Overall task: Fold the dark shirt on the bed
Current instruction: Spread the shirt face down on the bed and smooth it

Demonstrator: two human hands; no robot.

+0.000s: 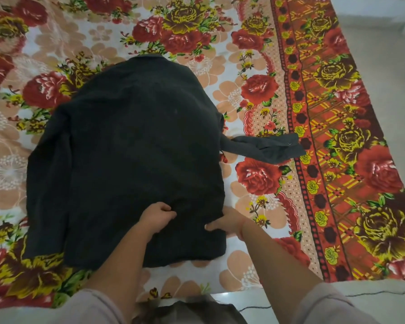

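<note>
Hands, left (pixel 158 217) and right (pixel 225 224), grip pinching dark shirt (pixel 131 148) on bed (pixel 267 94)

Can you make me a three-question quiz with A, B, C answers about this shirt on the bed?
1. Where does the cuffed sleeve stick out from the dark shirt?
A. right
B. left
C. under the collar

2. How many hands touch the shirt?
A. none
B. one
C. two

3. How does the shirt lie?
A. rolled up
B. spread flat
C. hanging

Answers: 1 A, it reaches toward the floral bedsheet's red border. 2 C, the left hand and right hand both press near the hem. 3 B, it lies flat on the sheet.
</note>
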